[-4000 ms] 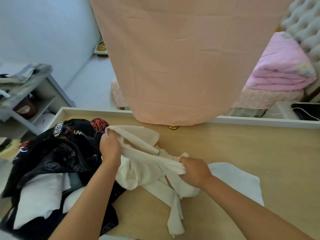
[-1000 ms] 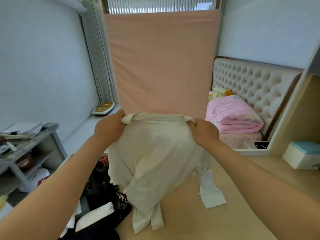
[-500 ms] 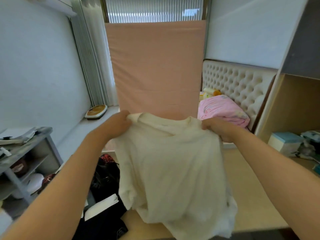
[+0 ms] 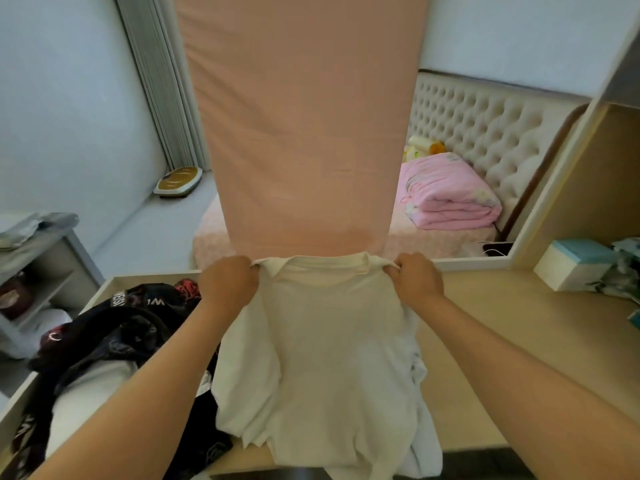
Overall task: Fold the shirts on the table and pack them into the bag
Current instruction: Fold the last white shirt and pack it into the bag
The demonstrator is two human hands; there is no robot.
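The cream shirt [image 4: 332, 358] is soft, matte knit cloth with a ribbed round neckband and loose wrinkles along its right side. It is spread over the middle of the pale wood-grain counter [image 4: 519, 323]. Its long axis runs from the far edge to the near edge, with the collar pointing at the far edge and the hem spilling past the near one. The left hand [image 4: 230, 282] grips the left shoulder seam in curled fingers. The right hand [image 4: 417, 280] pinches the right shoulder in the same way, so the neckline is stretched straight between them. At the counter's left edge, touching the shirt's side, lies a crumpled heap of black printed clothes [image 4: 131, 327] with white cloth in it. Near the far right corner stands a boxy white and teal carton [image 4: 575, 263]
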